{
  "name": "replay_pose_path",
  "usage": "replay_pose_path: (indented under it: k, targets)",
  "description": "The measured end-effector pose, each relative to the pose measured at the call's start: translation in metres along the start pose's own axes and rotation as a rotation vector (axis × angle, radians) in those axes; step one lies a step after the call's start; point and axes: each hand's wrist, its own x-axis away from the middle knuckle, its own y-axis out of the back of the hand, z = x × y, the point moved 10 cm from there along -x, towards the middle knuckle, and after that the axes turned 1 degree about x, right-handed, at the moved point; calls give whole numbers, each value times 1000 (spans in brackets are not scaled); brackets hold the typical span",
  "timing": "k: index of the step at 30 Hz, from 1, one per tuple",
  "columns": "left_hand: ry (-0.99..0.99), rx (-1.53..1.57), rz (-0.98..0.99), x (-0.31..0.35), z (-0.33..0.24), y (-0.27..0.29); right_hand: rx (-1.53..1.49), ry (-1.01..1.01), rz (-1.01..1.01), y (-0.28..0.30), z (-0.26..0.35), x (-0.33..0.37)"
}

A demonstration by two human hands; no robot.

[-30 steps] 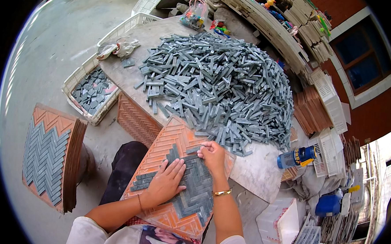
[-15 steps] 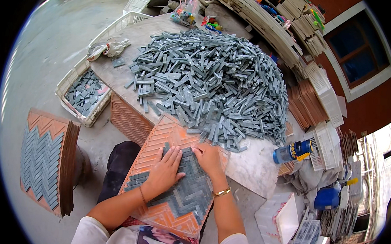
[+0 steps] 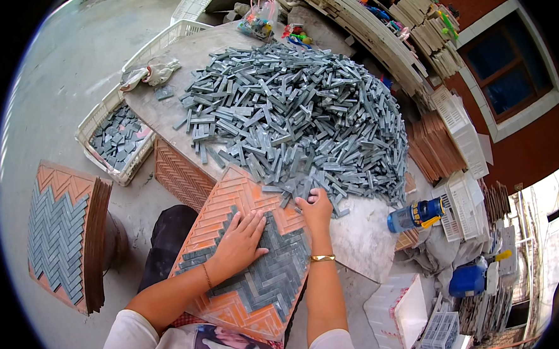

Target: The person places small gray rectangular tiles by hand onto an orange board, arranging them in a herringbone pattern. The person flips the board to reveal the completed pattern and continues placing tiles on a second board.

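An orange tray with herringbone grooves [image 3: 253, 189] lies slanted before me. Grey stone strips [image 3: 275, 263] fill much of its middle in a zigzag pattern. My left hand [image 3: 238, 242] lies flat on the laid strips with its fingers stretched out, pointing away from me. Beyond the tray's far right edge, my right hand [image 3: 317, 214] is at the near edge of a big heap of loose grey strips [image 3: 295, 112]. Its fingers are bent together at the strips; whatever is between them is too small to make out.
The heap lies on a pale tabletop [image 3: 365, 233]. A blue-capped bottle [image 3: 416, 214] stands right of it. A white crate [image 3: 125, 173] of grey pieces sits at the left, above a stack of orange trays [image 3: 95, 247] topped with a strip-filled one. A white glove [image 3: 161, 73] lies on the table's far left.
My right hand has left the strips on the tray and moved right and away to the heap's near edge. The left hand stays flat on the strips.
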Motion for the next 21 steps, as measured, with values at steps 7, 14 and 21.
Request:
replay_pose_path:
  k: [7, 14, 21]
  targets:
    - [-9, 10, 8, 7, -1, 0, -424, -264, 221, -15, -39, -5]
    - [6, 19, 46, 24, 1, 5, -478, 33, 159, 10, 17, 15]
    - [-13, 5, 47, 38, -2, 12, -228, 109, 428, -42, 74, 57]
